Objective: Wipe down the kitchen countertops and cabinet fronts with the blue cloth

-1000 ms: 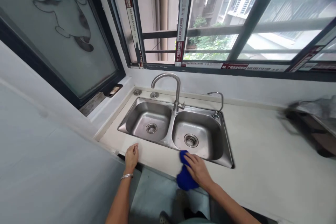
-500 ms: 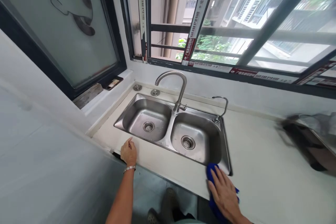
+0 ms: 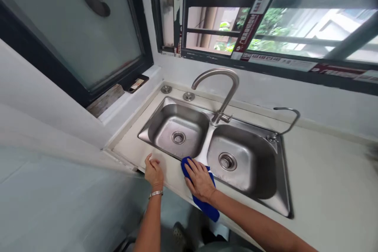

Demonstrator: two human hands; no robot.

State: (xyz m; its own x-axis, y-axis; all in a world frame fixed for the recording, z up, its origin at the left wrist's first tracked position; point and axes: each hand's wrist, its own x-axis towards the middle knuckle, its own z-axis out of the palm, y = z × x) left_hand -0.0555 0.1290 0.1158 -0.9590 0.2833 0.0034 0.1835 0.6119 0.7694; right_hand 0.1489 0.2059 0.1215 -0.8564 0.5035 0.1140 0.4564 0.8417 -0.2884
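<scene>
My right hand (image 3: 201, 181) presses a blue cloth (image 3: 206, 208) onto the counter, at the front rim of the double sink. The cloth spreads out under the palm, and one end reaches toward the counter's front edge. My left hand (image 3: 154, 171), with a bracelet at the wrist, rests at the counter's front edge left of the cloth. Its fingers are curled closed, and whatever they may hold is hidden. Ahead lie the steel sink's left basin (image 3: 165, 126) and right basin (image 3: 251, 157), each with a drain.
A curved faucet (image 3: 233, 86) rises behind the sink divider. A thin spout (image 3: 295, 118) stands at the back right corner. Two round metal caps (image 3: 188, 96) sit behind the left basin. On the left sill lies a phone (image 3: 137, 84). The pale counter (image 3: 330, 181) extends right.
My right hand has slid the blue cloth left along the counter front, from the right basin's corner to near the divider. The left hand stays by the front edge. The view has shifted.
</scene>
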